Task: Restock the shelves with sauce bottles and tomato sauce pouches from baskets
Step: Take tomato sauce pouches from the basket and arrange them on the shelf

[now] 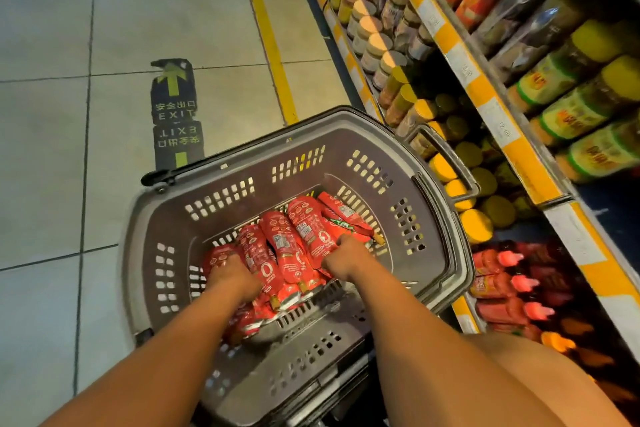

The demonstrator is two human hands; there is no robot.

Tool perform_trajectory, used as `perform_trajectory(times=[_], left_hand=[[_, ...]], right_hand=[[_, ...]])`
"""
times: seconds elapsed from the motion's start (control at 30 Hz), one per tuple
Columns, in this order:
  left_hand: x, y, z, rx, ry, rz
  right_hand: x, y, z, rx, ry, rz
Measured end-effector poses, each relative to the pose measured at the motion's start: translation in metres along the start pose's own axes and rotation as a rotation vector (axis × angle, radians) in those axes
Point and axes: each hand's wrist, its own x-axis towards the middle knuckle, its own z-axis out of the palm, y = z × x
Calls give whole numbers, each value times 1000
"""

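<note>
Tiled aisle floor [45, 114]: basket [242, 163] holds soft, slippery pouches [287, 250]; left hand [230, 277] and right hand [346, 255] clutch them; grasp mid-body.

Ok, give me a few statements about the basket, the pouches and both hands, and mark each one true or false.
1. Both hands are down in the grey basket. True.
2. The basket holds glass jars. False: it holds red tomato sauce pouches.
3. The left hand rests on the pouches. True.
4. The right hand is reaching to the shelf. False: it is on the pouches in the basket.
5. The shelves stand to the person's left. False: they are on the right.
</note>
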Motion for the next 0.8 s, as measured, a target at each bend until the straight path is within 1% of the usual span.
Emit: perform_trajectory(times=[0.1, 0.2, 0.27, 0.37, 0.43, 0.53, 0.6, 0.7, 0.8], left_hand=[[4, -6, 8, 8, -60, -60], [3, -14, 18, 20, -91, -77], [3, -17, 26, 92, -75, -96], [5, -17, 32, 178, -8, -108], [5, -15, 32, 164, -14, -121], [3, -10, 30, 132, -13, -157], [-1, -4, 27, 61, -24, -170], [-6, 0, 20, -42, -58, -181], [-4, 1, 16, -88, -17, -168]], right_hand=[[7, 4, -2, -29, -29, 5], [11, 6, -4, -52, -51, -2], [13, 5, -4, -11, -74, -3], [14, 2, -1, -27, -114, -15], [10, -2, 10, -16, -167, -21], [2, -7, 31, -89, -278, -25], [-3, -11, 40, -107, -343, -22], [0, -13, 48, -71, -379, 16], [1, -17, 48, -19, -396, 24]])
